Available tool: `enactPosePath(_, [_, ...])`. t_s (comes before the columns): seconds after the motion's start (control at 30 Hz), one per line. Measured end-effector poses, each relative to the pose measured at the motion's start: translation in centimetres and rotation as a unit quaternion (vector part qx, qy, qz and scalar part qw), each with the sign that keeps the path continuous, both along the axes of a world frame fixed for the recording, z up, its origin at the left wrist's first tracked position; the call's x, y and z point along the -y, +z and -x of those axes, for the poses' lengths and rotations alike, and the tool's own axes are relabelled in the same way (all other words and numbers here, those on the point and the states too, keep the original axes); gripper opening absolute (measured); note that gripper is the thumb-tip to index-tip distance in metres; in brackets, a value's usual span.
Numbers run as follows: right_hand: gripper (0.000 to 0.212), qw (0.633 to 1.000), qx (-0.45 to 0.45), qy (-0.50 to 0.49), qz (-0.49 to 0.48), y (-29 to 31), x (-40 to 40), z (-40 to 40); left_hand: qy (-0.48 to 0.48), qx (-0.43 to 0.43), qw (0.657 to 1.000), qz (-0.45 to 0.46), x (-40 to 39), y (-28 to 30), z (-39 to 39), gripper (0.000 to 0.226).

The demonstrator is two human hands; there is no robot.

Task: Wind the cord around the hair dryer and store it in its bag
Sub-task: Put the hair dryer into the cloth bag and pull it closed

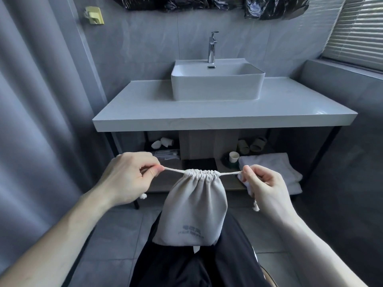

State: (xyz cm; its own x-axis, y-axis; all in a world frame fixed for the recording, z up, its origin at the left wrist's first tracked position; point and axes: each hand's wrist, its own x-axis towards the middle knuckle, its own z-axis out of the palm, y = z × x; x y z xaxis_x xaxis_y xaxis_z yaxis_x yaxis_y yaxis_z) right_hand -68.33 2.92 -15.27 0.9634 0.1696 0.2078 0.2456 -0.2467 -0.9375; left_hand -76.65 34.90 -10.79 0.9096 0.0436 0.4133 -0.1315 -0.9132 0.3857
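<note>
I hold the drawstring bag [193, 210] in front of me, above my lap, and its lower edge rests on my black trousers [186, 266]. The bag is of pale cloth, full and rounded, with grey printed letters low on its front that I cannot read. Its mouth is gathered tight into small folds at the top. My left hand [129, 177] pinches the left drawstring [174, 170] between thumb and forefinger, and the cord runs straight from my fingers to the gathered mouth. My right hand [264, 184] pinches the right drawstring [231, 173] in the same way, so each grip is clamped on its own cord and the two cords are stretched to opposite sides. A knotted cord end [143, 196] hangs below my left hand, and a frayed end [255, 207] hangs below my right wrist. The hair dryer itself I cannot see; the bag is closed and only its bulging form shows. Beyond my hands stands a white surface [207, 119] that carries a rectangular basin [217, 85] with a chrome tap [212, 47] behind it. On the shelf under this surface lie folded white towels [275, 164], a small white cup [234, 157] and a pair of slippers [251, 145].
</note>
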Motion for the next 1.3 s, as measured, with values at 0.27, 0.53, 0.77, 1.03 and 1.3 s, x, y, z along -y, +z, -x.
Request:
enactPosePath(0.27, [0.044, 0.996, -0.006, -0.003, -0.094, 1.4, -1.4, 0.2, -0.016, 0.071, 0.997, 0.007, -0.6, 1.0, 0.6, 0.025])
enactPosePath(0.53, [0.047, 0.99, -0.01, -0.002, -0.143, 1.2, -0.9, 0.5, -0.038, 0.085, 0.995, 0.042, -1.1, 1.5, 1.7, 0.028])
enactPosePath(0.77, [0.044, 0.986, -0.018, -0.006, -0.163, 1.3, -1.3, 1.1, -0.056, 0.08, 0.993, 0.073, -0.8, 1.2, 2.4, 0.033])
enactPosePath(1.03, [0.04, 0.993, 0.001, 0.04, -0.111, 1.5, -0.7, 2.4, -0.08, 0.047, 0.984, 0.154, 2.3, 2.2, 3.8, 0.038])
enactPosePath(1.3, [0.015, 0.998, 0.016, 0.056, 0.019, 1.9, -1.1, 3.0, -0.101, 0.007, 0.979, 0.179, 4.2, 2.1, 3.1, 0.041])
